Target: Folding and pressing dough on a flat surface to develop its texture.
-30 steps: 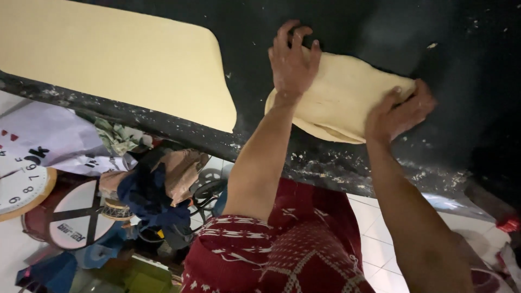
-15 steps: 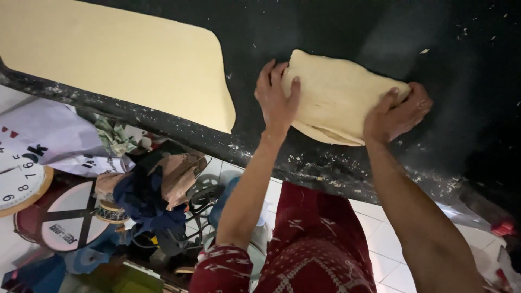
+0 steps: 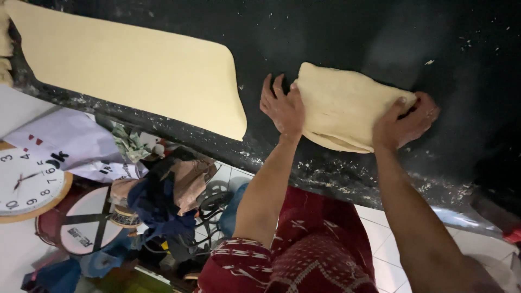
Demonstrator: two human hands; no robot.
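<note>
Pressing in from both sides, the person works a folded slab of pale dough (image 3: 347, 106) that lies on a dark counter (image 3: 336, 32) near its front edge. The left hand (image 3: 282, 108) is flat and released, fingers spread on the counter, its side laid against the slab's left edge, which looks like a way to square the edge up or stop the slab from sliding. The right hand (image 3: 404, 122) curls over the slab's right end, fingers wrapped over the top and thumb side tucked under the near corner, grasping the dough as if to lift or fold that end. Layers show along the slab's near edge, so it seems doubled on itself. Well to the left, a long rolled sheet of dough (image 3: 135, 70) lies flat, apart from the slab and out of the hands' way. White flecks, probably flour, dust the counter's edge. Below the counter, on the floor, stand a round wall clock (image 3: 27, 184) and a heap of cloth and bags (image 3: 163, 201).
</note>
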